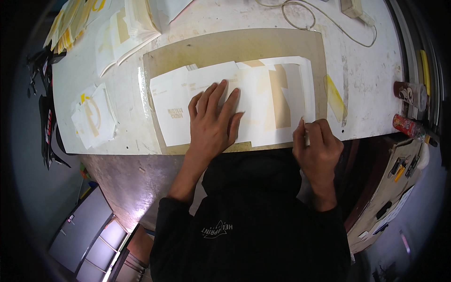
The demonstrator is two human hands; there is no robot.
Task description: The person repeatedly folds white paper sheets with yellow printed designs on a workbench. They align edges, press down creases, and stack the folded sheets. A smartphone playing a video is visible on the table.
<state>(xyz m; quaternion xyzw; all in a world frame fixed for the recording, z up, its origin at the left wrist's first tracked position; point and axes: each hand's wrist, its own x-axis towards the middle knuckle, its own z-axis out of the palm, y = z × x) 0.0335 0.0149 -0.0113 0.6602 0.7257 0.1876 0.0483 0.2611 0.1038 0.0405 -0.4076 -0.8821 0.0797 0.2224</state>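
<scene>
White printed sheets [169, 96] with pale tan print lie overlapped on a worn cutting mat [211, 49]. My left hand [213, 117] rests flat on the middle of them, palm down with its fingers spread. A wide tan band [280, 98] runs down the sheet on the right. At the lower right edge of the papers my right hand [319, 141] is closed, thumb and fingers pinched together. A small pale bit of something shows between them, too small to name. Whether it is a paper edge or a slim tool, I cannot tell.
Paper stacks [127, 33] stand at the back left, with loose cut pieces [94, 115] at the left. A yellow translucent strip [336, 98] lies right of the mat. A cable [338, 28] curls at the back right. Two cups or cans, one red [406, 124], stand by the right edge.
</scene>
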